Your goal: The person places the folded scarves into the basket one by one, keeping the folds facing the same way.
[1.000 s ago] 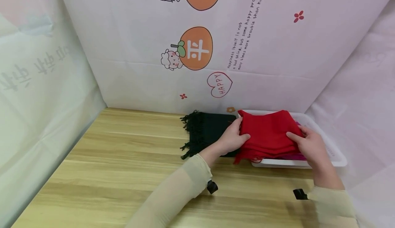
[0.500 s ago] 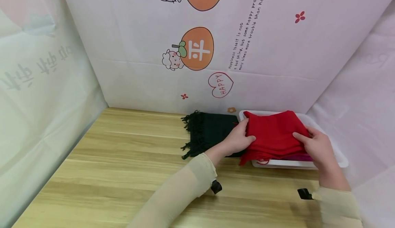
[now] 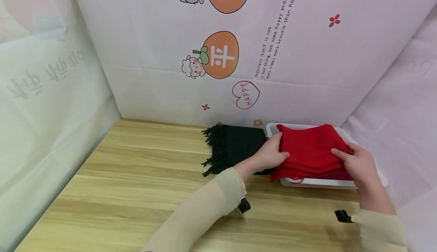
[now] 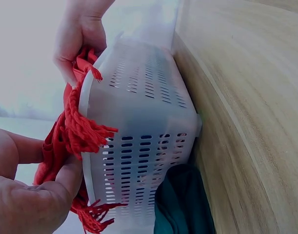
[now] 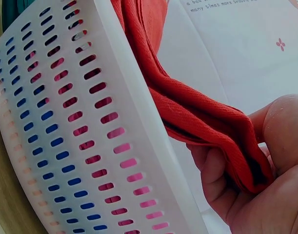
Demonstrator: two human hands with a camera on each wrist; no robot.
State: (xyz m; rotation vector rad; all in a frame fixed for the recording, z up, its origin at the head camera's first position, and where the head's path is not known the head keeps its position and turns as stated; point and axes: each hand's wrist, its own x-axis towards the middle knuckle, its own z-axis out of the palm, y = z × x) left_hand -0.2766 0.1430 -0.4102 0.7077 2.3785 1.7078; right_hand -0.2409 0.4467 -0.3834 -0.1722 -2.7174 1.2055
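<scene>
A folded red scarf point(image 3: 310, 149) with fringed ends lies across the top of a white slotted plastic basket point(image 3: 317, 182). My left hand point(image 3: 271, 154) grips its left edge, thumb on top. At the opposite edge my right hand point(image 3: 360, 165) pinches the folded layers between thumb and fingers, as the right wrist view shows. In the left wrist view, red fringe point(image 4: 83, 131) hangs over the rim of the basket. Purple cloth point(image 3: 338, 176) shows under the scarf. Pink and blue colours appear through the slots; what lies deeper is hidden.
Left of the basket, a folded dark green scarf point(image 3: 239, 147) with fringe lies on the wooden table point(image 3: 136, 191), its right part behind my left forearm. A printed white sheet point(image 3: 153, 55) stands behind the table, with further white sheets at both sides.
Both hands have moved a little to the right with the red scarf, which now sits further over the basket. More of the basket's left rim shows. The head view has shifted slightly.
</scene>
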